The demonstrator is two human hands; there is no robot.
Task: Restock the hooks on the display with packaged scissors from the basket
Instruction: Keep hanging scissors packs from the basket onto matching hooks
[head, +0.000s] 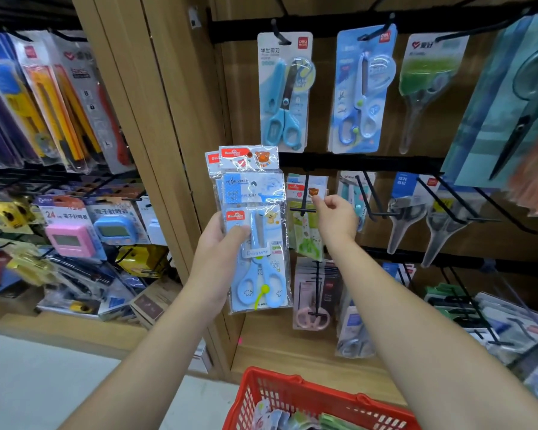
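I am looking into a stationery shop bay, where a wooden display panel (230,88) is carrying black rails (370,162) set with wire hooks. The left hand (221,243) is gripping a fanned stack of packaged scissors (255,231), with the thumb lying across the front packet and the fingers curling behind. The front packet is showing blue-handled scissors under clear film, and the stack is standing upright in front of the panel's left edge. The right hand (336,218) is reaching toward a middle-row hook (305,197), its fingers curled and its thumb and forefinger meeting at the header card of a green scissors packet (308,240) that is hanging there. I cannot tell whether they are actually pinching the card or only touching it. On the row above, a light-blue student scissors packet (283,94) and a second blue scissors packet (362,94) are hanging side by side. A red plastic basket (261,375) is sitting at the bottom edge of the view, below both forearms, and is holding further packets (280,420). In the neighbouring bay to the left, packaged utility knives (59,103) are hanging above a pink timer (70,240) and a blue timer (112,229).
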